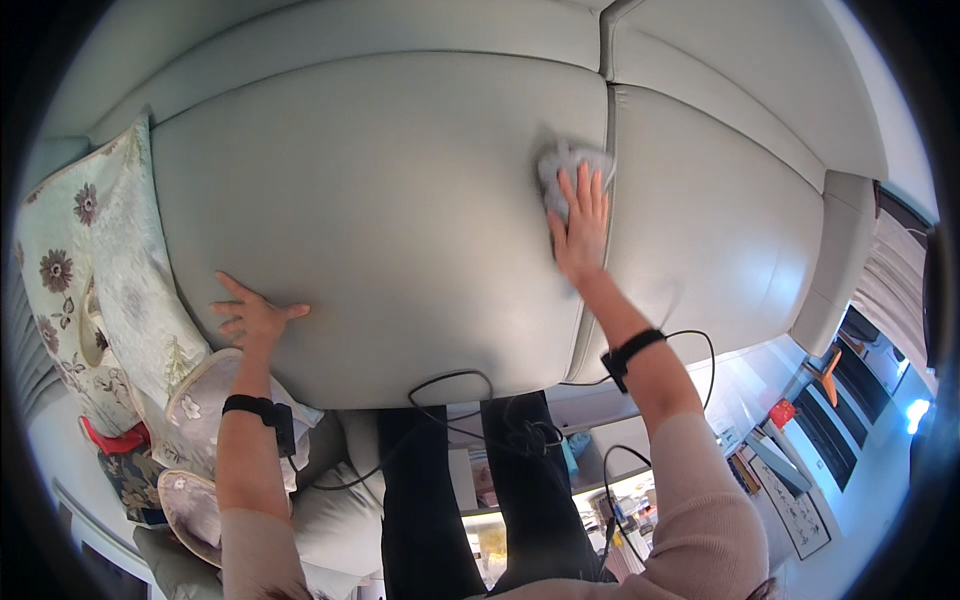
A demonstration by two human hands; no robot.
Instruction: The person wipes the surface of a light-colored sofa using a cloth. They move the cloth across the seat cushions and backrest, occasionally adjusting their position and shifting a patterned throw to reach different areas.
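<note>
A grey cloth (pixel 559 169) lies bunched on a light grey, leather-like sofa seat cushion (pixel 390 202), close to the seam with the neighbouring cushion. My right hand (pixel 581 232) presses it flat, with the fingers extended over the cloth. Part of the cloth is hidden under the palm. My left hand (pixel 255 309) rests with spread fingers near the cushion's left front and holds nothing. Just left of it, a floral sofa cover (pixel 139 277) is folded back in a heap.
The second seat cushion (pixel 705 225) adjoins on the right, with the backrest (pixel 450 30) behind. Black cables (pixel 457 375) loop from my wrist bands across the sofa's front edge. A lit shelf unit (pixel 630 502) shows past my legs. A framed picture (pixel 795 510) stands at right.
</note>
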